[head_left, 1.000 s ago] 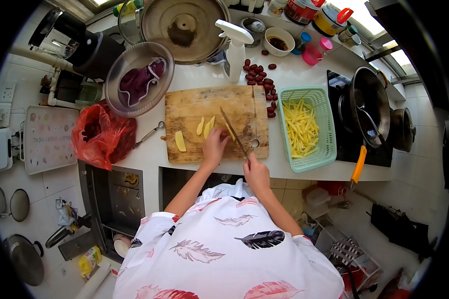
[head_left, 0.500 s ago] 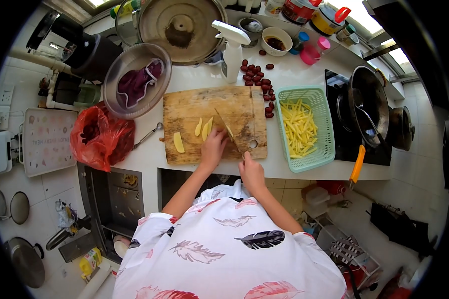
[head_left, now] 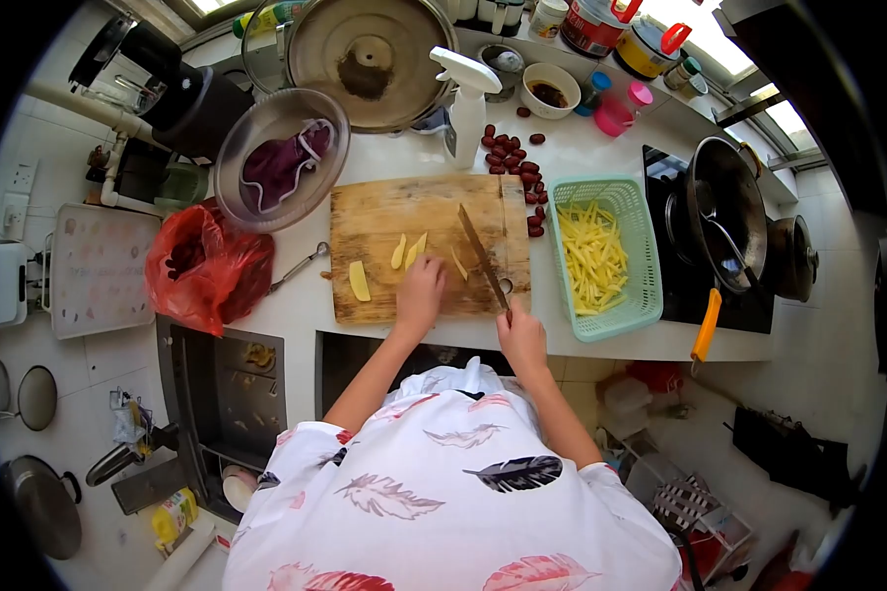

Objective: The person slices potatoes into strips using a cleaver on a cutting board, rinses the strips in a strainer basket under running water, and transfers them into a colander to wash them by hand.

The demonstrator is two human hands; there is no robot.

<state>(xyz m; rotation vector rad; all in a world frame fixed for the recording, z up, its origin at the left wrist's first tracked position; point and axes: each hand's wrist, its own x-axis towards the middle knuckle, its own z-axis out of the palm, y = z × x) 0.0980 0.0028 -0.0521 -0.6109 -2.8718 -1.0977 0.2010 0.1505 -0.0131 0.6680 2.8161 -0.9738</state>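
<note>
On the wooden cutting board (head_left: 384, 204), my right hand (head_left: 523, 340) grips a knife (head_left: 480, 244) by its handle, the blade slanting away up and left. A thin sliver of what looks like potato (head_left: 459, 263) lies just left of the blade. My left hand (head_left: 421, 293) is over the board with fingers bent and slightly blurred. Its fingertips meet the near end of pale yellow potato slices (head_left: 416, 248); whether they pinch one is hidden. Another slice (head_left: 398, 251) lies beside these, and a thicker piece (head_left: 360, 281) sits farther left.
A green basket (head_left: 648, 313) of cut yellow strips (head_left: 591, 261) stands right of the board, then a wok (head_left: 727, 197) on the stove. Red dates (head_left: 511, 153) and a spray bottle (head_left: 466, 108) are behind. A red bag (head_left: 212, 271) and a peeler-like tool (head_left: 299, 267) lie left.
The knife has moved right, away from the sliver, with my right hand. My left hand has drawn back left from the blade toward the slices. The whole view has shifted slightly.
</note>
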